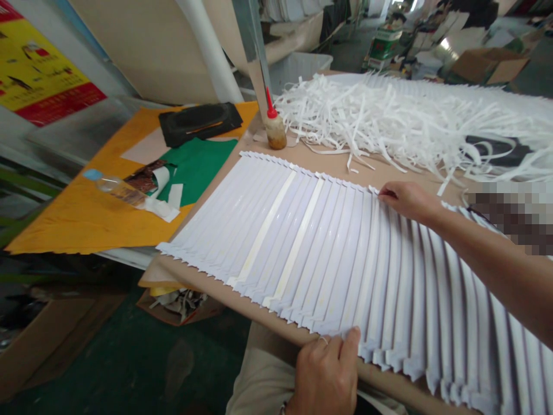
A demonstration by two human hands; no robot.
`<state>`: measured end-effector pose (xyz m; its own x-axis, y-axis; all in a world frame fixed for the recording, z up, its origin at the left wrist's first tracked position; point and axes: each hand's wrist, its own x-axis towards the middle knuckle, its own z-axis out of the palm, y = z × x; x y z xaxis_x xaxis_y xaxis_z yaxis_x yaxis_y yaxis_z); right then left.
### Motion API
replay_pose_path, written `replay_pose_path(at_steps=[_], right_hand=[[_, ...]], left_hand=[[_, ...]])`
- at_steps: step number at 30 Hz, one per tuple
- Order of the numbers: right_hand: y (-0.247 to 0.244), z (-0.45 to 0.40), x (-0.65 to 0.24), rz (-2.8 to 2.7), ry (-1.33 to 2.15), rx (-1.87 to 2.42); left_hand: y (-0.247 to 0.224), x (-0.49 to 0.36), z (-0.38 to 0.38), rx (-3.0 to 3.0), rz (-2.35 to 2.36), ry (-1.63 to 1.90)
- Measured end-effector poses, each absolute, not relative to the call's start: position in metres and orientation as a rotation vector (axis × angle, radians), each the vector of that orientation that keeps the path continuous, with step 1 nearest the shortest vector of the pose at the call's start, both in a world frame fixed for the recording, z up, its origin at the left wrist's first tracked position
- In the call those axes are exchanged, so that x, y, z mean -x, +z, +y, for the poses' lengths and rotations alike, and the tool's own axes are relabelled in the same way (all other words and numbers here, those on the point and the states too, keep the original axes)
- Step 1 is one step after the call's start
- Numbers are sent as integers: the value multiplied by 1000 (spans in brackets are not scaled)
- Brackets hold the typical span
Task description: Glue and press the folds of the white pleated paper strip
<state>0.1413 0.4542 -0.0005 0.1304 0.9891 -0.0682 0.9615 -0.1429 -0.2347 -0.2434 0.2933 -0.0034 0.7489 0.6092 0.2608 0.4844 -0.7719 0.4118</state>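
Note:
A long row of overlapping white strips (341,248), like folded paper or card with notched ends, lies across the brown tabletop. My right hand (406,199) reaches in from the right, its fingers pinched on the far end of one strip. At the near table edge my left hand (328,369), a ring on one finger, is closed with its thumb at the near end of a strip. Its other fingers are curled and partly hidden. Left of my hands the strips lie flat and shiny, two of them yellowish; to the right they stand up in ridges.
A heap of thin curly white ribbons (367,115) covers the far side. A red-tipped glue bottle (275,129) stands by a metal post. Orange sheeting (82,213) at left bears a plastic bottle (112,185), green sheet and black piece. A scrap box (179,305) sits below.

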Motion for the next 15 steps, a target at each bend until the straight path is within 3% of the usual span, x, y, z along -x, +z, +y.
replay_pose_path(at_steps=[15], right_hand=[[7, 455, -110, -1917, 210, 2374]], left_hand=[[-7, 241, 298, -2671, 836, 680]])
